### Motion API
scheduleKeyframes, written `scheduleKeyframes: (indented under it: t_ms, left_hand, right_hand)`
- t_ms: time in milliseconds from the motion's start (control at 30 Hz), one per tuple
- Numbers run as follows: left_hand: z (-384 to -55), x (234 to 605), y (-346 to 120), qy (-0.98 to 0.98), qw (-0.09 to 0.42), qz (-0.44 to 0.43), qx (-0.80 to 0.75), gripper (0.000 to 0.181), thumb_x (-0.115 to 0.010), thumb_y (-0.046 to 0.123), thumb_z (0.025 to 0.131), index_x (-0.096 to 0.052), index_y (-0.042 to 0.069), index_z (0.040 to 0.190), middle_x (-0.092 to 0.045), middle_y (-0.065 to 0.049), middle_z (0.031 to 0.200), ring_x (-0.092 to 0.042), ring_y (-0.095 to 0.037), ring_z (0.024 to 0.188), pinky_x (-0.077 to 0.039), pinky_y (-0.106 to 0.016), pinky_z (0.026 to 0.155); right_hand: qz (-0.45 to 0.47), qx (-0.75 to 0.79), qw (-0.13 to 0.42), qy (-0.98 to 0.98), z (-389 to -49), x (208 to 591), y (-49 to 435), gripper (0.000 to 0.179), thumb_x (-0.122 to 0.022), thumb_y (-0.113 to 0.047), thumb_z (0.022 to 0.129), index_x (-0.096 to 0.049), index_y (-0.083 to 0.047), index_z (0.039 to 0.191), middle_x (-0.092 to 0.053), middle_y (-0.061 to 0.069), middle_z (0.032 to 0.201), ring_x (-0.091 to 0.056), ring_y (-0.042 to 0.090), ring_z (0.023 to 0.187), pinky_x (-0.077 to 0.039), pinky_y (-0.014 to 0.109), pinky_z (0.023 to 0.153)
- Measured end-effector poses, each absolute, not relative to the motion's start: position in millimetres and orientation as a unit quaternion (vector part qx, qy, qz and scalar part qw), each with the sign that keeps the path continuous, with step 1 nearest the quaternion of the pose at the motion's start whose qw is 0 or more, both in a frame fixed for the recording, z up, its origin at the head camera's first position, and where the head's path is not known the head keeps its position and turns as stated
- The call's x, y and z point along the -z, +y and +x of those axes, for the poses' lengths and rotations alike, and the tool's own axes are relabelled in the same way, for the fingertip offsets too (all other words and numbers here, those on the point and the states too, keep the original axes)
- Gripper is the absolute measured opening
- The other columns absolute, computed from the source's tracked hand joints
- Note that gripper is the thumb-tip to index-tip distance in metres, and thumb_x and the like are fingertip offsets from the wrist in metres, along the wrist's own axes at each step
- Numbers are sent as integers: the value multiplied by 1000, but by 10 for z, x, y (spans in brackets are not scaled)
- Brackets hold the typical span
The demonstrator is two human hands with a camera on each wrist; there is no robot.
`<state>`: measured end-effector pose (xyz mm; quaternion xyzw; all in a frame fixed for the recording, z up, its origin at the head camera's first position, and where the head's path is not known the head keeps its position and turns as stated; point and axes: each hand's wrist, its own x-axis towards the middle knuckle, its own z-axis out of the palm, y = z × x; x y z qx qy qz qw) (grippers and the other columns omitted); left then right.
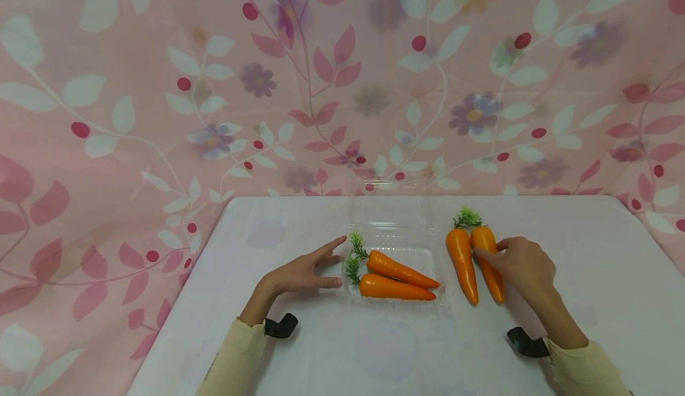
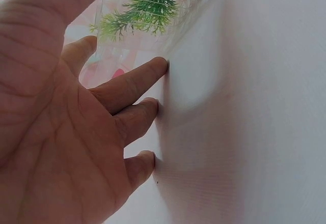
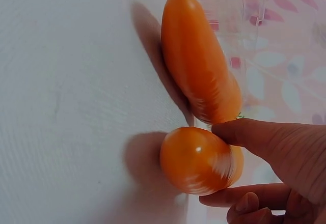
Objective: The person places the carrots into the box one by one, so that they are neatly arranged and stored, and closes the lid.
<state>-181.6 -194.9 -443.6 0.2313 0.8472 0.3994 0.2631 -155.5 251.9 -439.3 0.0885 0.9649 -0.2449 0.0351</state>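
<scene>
Two orange toy carrots with green tops, a rear carrot (image 1: 398, 270) and a front carrot (image 1: 396, 288), lie in a clear plastic box (image 1: 436, 259). At the box's left side is my left hand (image 1: 299, 274), fingers spread and fairly straight; in the left wrist view some fingertips rest on the table. Right of the box lie two more carrots side by side. My right hand (image 1: 527, 265) pinches the right-hand carrot (image 3: 196, 160) between thumb and fingers. Close to my thumb is the other carrot (image 1: 462, 265), its green top (image 1: 467, 217) pointing away.
The box's clear lid (image 1: 393, 209) stands raised at the back, against a pink floral cloth (image 1: 342, 87). A white cloth covers the table (image 1: 342, 348). Black straps (image 1: 282, 326) are on both wrists.
</scene>
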Motion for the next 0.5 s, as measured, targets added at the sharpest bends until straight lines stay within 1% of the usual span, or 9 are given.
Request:
scheduleKeyframes:
  t_ms: [100, 333, 500]
  left_hand:
    - [-1816, 4438, -1949, 847, 264, 232, -400, 89, -73, 43, 89, -15, 44, 157, -43, -6, 151, -35, -26, 141, -27, -63, 109]
    - [-1818, 4434, -1954, 847, 264, 230, -401, 89, -73, 43, 88, -16, 45, 156, -44, -5, 150, -35, -25, 141, -26, -62, 110]
    - [-1820, 4434, -1953, 845, 265, 230, -404, 89, -73, 43, 88, -16, 45, 156, -43, -5, 150, -35, -26, 141, -26, -63, 109]
  right_hand:
    - [93, 245, 34, 964, -1560, 4390, 2538, 74, -65, -59, 86, -66, 12, 104, -50, 5, 60, -48, 21, 54, -40, 31, 45]
    - [106, 245, 32, 963, -1578, 4376, 2570, 75, -66, -59, 85, -65, 13, 108, -53, 6, 62, -50, 22, 55, -41, 31, 46]
    - [115, 247, 30, 962, -1577, 4365, 2569, 78, -65, -61, 85, -64, 13, 109, -51, 6, 61, -49, 22, 55, -41, 31, 46]
